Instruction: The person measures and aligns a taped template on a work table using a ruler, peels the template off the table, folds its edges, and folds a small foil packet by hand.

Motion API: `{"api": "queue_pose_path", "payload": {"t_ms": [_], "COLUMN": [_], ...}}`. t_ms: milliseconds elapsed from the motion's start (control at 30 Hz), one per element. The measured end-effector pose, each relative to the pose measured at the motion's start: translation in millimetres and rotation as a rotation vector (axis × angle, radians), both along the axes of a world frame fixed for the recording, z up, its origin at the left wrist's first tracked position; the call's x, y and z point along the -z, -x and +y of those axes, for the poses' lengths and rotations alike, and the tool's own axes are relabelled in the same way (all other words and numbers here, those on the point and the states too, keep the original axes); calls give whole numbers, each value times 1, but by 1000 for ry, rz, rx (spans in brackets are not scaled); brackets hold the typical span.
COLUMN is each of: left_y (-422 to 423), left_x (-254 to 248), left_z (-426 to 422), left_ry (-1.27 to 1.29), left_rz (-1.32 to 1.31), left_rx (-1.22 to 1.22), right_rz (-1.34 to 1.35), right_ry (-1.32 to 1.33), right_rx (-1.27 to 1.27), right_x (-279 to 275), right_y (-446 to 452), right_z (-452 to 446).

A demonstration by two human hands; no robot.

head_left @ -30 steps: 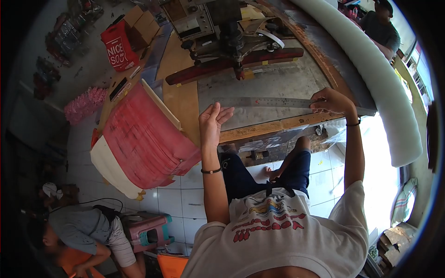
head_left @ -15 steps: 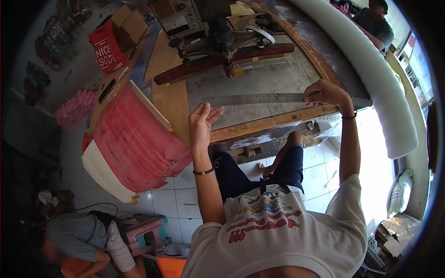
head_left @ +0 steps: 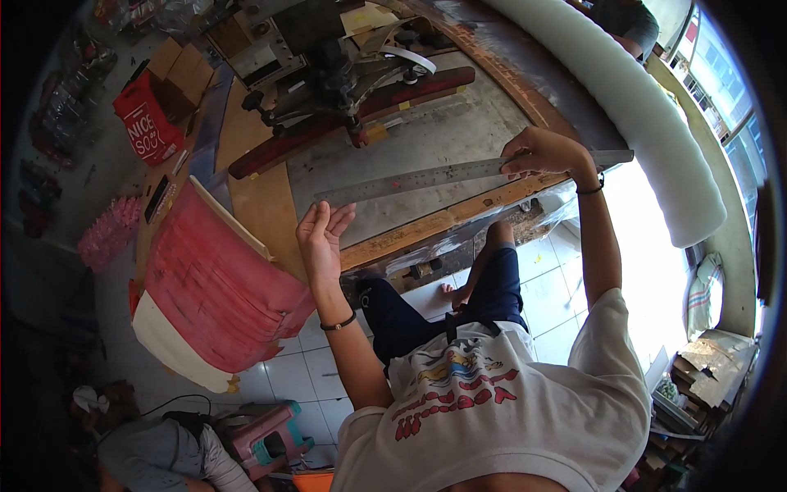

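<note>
A long steel ruler (head_left: 434,175) spans the front of the table, slanting slightly down to the left. My right hand (head_left: 548,154) is closed round it toward its right end, which sticks out past the wrist. At its left end, my left hand (head_left: 321,246) is raised palm up with the fingers apart. The fingertips are right by the ruler's tip; whether they touch it I cannot tell. Beneath the ruler lies the grey tabletop (head_left: 328,168) with a worn wooden front edge (head_left: 451,217).
A metal machine (head_left: 336,78) with a long red bar stands beyond the ruler. A red-stained curved panel (head_left: 221,279) is at left, a thick white roll (head_left: 631,107) at right. A red bag (head_left: 147,123) sits at back left. Other people are at lower left and upper right.
The view has shifted, so the scene sits further left. The ruler slants more, its left end lower than before. My hands keep about the same hold and pose.
</note>
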State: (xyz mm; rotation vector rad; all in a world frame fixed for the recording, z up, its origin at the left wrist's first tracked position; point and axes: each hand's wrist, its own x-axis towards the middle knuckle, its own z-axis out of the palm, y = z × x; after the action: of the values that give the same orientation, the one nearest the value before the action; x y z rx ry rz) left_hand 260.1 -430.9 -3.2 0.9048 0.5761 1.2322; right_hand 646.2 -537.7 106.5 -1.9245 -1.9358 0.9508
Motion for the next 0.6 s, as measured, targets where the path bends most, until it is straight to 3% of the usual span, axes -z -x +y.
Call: {"api": "queue_pose_path", "payload": {"t_ms": [167, 600], "left_y": [1, 2], "left_x": [2, 2], "left_z": [3, 3], "left_ry": [16, 36], "left_rz": [-32, -70], "left_rx": [-5, -5], "right_rz": [-24, -54], "right_ry": [103, 33], "right_rx": [-7, -52], "right_x": [-15, -33], "right_y": [10, 19], "right_z": [-1, -12]}}
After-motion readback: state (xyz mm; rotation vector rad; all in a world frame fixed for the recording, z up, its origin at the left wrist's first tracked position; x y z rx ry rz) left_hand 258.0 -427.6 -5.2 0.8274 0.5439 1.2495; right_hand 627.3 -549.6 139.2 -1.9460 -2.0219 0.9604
